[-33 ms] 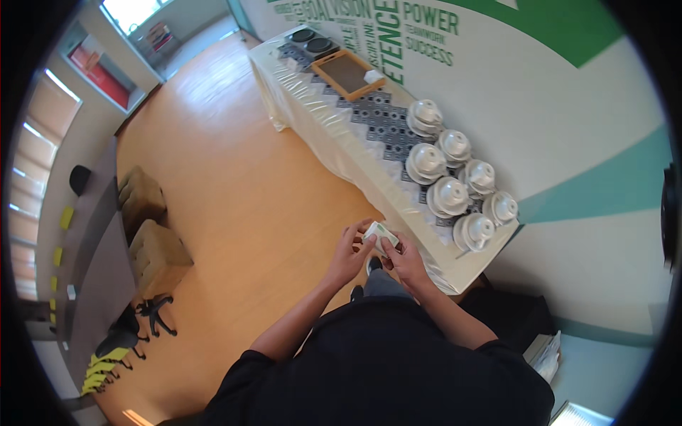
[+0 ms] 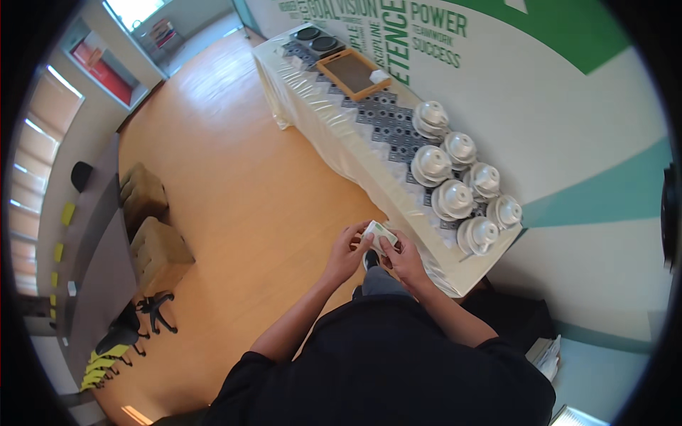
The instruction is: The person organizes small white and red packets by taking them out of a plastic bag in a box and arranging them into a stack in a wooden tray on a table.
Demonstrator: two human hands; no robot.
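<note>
A small white box (image 2: 381, 233) with green marks is held between both hands in front of my body, near the table's front edge. My left hand (image 2: 349, 250) grips its left side, with the fingers curled and the thumb against it. On the other side, my right hand (image 2: 403, 255) closes round the right edge, the thumb on the face toward me. The fingers cover part of the box's sides.
To the right runs a long table with a cream cloth (image 2: 323, 145) and a patterned runner. It carries stacked white cups and saucers (image 2: 452, 199), a wooden tray (image 2: 353, 74) and a black two-plate hob (image 2: 315, 40). Brown padded stools (image 2: 160, 257) stand left, beside a dark table (image 2: 99, 284).
The table and room have shifted slightly to the right in view. Both hands keep hold of the box, which shows a little more of its face.
</note>
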